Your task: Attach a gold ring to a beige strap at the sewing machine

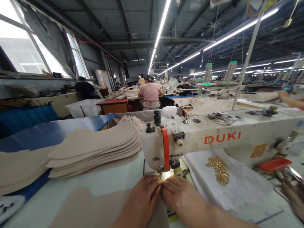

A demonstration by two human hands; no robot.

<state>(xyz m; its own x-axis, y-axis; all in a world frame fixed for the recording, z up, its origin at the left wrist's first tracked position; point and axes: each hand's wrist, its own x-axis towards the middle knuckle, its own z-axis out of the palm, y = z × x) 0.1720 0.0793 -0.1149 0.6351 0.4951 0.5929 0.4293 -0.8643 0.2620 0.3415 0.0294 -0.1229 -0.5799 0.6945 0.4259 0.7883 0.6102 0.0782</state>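
Note:
My left hand (142, 198) and my right hand (181, 196) meet fingertip to fingertip just under the head of a white DUKI sewing machine (220, 139). Both pinch a beige cut piece of material (92, 210) that lies flat on the table and runs under my left hand toward the needle area (166, 172). The needle itself is hidden behind my fingers. A stack of beige cut pieces (95, 147) sits to the left of the machine head.
Gold metal rings (218, 169) lie on white paper (237, 186) right of the machine. An orange tray (274, 164) stands further right. A blue board (47, 133) lies under the stack. Other people sit at benches far ahead.

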